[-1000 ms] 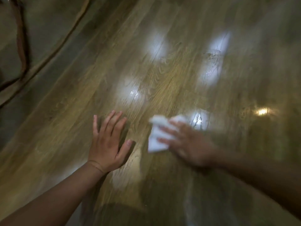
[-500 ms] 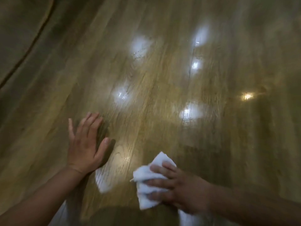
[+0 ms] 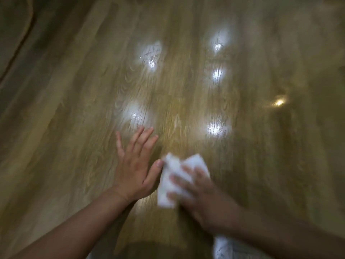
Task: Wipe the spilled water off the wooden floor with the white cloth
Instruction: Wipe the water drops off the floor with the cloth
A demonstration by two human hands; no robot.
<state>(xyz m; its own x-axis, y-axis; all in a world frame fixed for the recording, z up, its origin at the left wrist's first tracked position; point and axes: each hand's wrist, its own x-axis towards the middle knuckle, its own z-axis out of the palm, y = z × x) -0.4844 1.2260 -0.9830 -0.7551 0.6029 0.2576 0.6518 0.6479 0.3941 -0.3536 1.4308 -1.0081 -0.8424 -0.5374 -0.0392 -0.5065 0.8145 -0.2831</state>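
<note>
My right hand (image 3: 197, 191) grips the bunched white cloth (image 3: 166, 186) and holds it down on the wooden floor (image 3: 74, 146); both are blurred by motion. Just left of it, my left hand (image 3: 134, 169) lies flat on the floor with its fingers spread, and its thumb tip touches the cloth's edge. Beyond the hands, wet glints of spilled water show inside bright reflections: one patch (image 3: 151, 57) at the far left, a second (image 3: 216, 128) near the right, a third (image 3: 134, 114) just past my left fingertips.
A dark curved line (image 3: 22, 43) runs along the floor at the far left. A small warm light reflection (image 3: 279, 102) shines at the right. A white blurred patch (image 3: 220, 245) shows under my right forearm; I cannot tell what it is.
My right hand has slid the cloth forward and left, up against my left thumb. My left hand stays flat on the floor. The view has shifted.
</note>
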